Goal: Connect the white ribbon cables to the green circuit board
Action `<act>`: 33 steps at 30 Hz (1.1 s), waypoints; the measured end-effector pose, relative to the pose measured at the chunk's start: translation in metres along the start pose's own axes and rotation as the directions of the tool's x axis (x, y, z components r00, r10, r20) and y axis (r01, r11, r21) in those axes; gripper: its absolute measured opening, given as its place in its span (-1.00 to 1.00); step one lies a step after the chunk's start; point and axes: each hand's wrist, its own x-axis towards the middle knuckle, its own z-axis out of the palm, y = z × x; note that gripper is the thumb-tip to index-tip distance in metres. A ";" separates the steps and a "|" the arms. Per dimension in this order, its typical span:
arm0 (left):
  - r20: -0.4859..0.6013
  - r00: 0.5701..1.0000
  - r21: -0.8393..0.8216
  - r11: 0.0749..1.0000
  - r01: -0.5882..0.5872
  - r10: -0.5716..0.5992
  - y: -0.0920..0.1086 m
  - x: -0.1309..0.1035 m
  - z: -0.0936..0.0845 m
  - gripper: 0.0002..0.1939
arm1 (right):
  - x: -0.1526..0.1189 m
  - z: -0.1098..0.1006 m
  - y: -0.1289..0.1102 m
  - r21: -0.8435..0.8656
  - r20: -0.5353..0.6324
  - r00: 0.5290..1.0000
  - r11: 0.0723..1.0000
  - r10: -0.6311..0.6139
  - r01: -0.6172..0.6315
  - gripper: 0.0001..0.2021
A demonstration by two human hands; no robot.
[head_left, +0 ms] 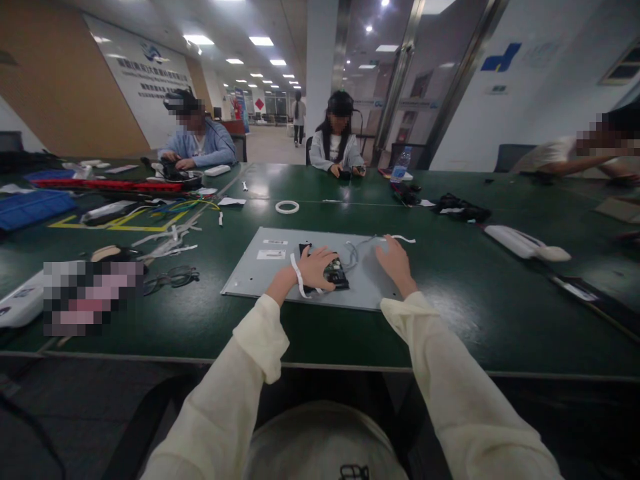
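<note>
A flat grey metal panel (250,270) lies in front of me, with white labels near its left side. On it is a black circuit board (340,275), partly hidden under my left hand (316,268), whose spread fingers rest over it. A white tape strip (299,275) hangs around my left wrist. Grey cables (353,256) run from the board toward the panel's far right corner. There my right hand (395,261) touches the panel, fingers apart and slightly bent. Another white tape strip (406,239) sticks out beyond its fingertips.
A tape roll (287,207) lies beyond the panel on the green table (320,340). Glasses (173,279) and tangled strips are at left, before a blue tray (35,209). A white device (525,242) is at right. Several people sit around the table.
</note>
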 end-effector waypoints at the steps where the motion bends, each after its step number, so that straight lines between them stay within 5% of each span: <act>1: 0.004 1.000 -0.009 1.000 -0.004 0.005 0.000 -0.001 0.000 -0.17 | 0.001 0.000 0.001 0.022 -0.014 1.000 1.000 0.007 -0.007 -0.54; 15: -0.001 0.998 -0.058 0.996 -0.064 0.064 -0.008 -0.003 0.000 -0.17 | 0.003 -0.001 -0.002 0.182 0.043 0.998 0.983 -0.043 0.034 -0.57; 27: -0.029 0.996 -0.049 0.995 -0.089 0.088 -0.008 -0.001 0.006 -0.09 | 0.003 0.000 -0.004 0.144 0.033 0.997 0.987 -0.071 0.065 -0.50; 33: -0.048 0.995 -0.054 0.995 -0.089 0.086 -0.009 -0.001 0.009 -0.10 | -0.001 0.012 -0.030 0.089 -0.043 0.976 0.972 -0.215 0.218 -0.39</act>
